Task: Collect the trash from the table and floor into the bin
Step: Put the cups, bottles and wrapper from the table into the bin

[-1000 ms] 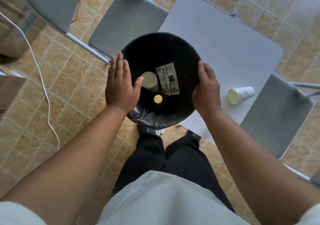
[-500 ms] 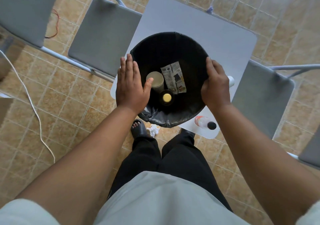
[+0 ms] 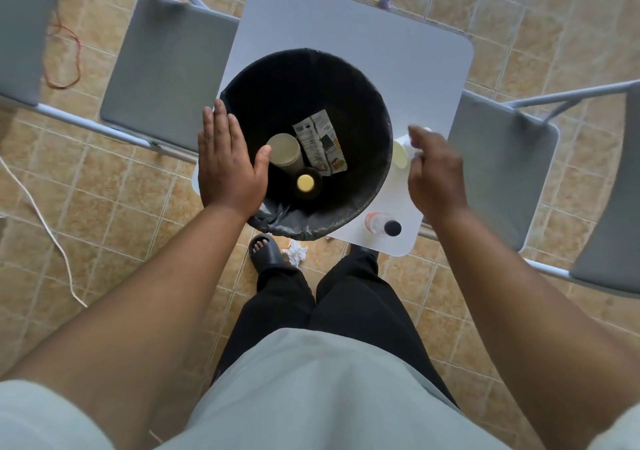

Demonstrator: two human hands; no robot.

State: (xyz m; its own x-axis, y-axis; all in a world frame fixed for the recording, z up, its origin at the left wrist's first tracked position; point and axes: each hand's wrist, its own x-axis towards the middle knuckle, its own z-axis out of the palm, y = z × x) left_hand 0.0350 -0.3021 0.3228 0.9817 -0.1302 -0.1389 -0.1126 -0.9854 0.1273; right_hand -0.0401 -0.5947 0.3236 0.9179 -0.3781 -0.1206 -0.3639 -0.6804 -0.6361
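Observation:
A black bin (image 3: 349, 79) lined with a dark bag stands on the white table (image 3: 381, 44). Inside it lie a paper cup (image 3: 284, 152), two snack wrappers (image 3: 320, 145) and a bottle with a yellow cap (image 3: 305, 183). My left hand (image 3: 228, 162) presses flat on the bin's left side, thumb over the rim. My right hand (image 3: 433, 172), blurred with fingers loosely bent, hovers off the bin over a white paper cup (image 3: 400, 153) lying on the table. A plastic bottle with a black cap (image 3: 382, 226) lies at the table's near corner. A crumpled paper (image 3: 294, 252) lies on the floor.
Grey folding chairs stand at the left (image 3: 166, 69) and right (image 3: 498, 159) of the table. A white cable (image 3: 41, 221) and a red wire (image 3: 65, 55) lie on the tiled floor at left. My sandalled foot (image 3: 265, 252) is beside the crumpled paper.
My right hand has let go of the bin's right rim and moved right, over the paper cup on the table. The left hand stays on the bin's left side.

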